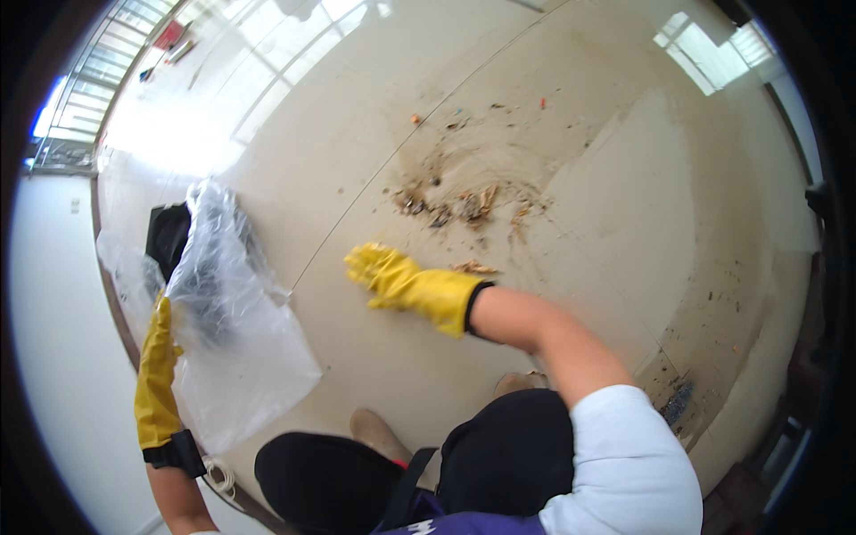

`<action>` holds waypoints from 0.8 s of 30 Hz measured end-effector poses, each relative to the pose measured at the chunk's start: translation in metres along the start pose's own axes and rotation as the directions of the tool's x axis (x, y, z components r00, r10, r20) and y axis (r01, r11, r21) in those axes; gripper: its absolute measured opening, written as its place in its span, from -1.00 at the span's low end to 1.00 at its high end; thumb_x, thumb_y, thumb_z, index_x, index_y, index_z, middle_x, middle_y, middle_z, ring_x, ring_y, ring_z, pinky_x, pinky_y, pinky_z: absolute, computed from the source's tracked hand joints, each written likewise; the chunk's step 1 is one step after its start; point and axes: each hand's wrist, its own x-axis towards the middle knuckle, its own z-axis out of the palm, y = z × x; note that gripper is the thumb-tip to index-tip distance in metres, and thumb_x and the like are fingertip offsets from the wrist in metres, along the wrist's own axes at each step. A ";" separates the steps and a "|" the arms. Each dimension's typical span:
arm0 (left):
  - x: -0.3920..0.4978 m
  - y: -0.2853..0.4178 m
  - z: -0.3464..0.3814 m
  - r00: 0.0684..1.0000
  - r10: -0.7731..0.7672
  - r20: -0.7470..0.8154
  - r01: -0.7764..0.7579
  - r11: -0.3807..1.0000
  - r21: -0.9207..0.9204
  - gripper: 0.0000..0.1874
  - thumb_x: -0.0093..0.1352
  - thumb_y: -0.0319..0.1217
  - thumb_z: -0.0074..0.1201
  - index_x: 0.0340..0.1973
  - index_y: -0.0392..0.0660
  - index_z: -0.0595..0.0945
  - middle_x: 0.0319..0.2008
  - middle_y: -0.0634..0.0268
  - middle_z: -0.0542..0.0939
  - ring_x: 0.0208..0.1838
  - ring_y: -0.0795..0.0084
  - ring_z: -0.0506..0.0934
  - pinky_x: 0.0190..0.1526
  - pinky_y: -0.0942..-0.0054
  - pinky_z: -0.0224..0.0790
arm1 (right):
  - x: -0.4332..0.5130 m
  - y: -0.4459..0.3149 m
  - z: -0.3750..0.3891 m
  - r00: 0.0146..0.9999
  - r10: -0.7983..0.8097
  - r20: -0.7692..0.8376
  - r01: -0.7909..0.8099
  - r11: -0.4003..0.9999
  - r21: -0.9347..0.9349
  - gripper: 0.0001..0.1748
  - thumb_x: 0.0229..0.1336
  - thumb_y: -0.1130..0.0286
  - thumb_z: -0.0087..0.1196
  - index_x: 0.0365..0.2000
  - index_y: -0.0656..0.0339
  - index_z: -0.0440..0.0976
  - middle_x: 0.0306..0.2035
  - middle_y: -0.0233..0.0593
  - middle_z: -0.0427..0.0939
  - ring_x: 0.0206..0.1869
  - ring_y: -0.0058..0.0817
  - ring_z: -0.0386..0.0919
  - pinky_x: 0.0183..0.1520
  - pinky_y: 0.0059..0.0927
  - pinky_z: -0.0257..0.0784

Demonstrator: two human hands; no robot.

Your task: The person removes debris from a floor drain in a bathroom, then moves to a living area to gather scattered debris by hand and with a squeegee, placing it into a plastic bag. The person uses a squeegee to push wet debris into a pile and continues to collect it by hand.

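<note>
My left hand (160, 374) wears a long yellow rubber glove and pinches the edge of a clear plastic bag (254, 354) at the left. A black object (168, 234) shows at the bag's far end, partly under the film. My right hand (388, 274), in a matching glove, is over the tiled floor between the bag and a heap of wet debris (471, 204). Its fingers are blurred and partly bent, so whether something small is inside them is not visible. A brown scrap (475, 267) lies just beyond the right glove's cuff.
Muddy water film (602, 67) spreads over the glossy floor tiles (321, 154). A dark smear of dirt (679, 401) lies at the lower right. A white wall (60, 321) runs along the left, with a coiled cable (219, 476) at its foot. Far left is a red object (168, 35).
</note>
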 end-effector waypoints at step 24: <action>-0.170 -0.173 0.000 0.719 -0.156 0.678 -0.270 0.835 0.479 -0.71 0.52 -0.32 0.21 0.12 -0.08 0.75 0.05 0.22 0.77 0.20 0.35 0.67 0.21 0.32 0.50 | -0.151 -0.029 0.123 0.889 -0.247 -0.386 0.298 0.952 0.076 -0.20 0.41 -0.11 0.00 0.53 -0.01 0.25 0.65 -0.17 0.10 0.69 -0.20 -0.02 0.72 0.05 -0.33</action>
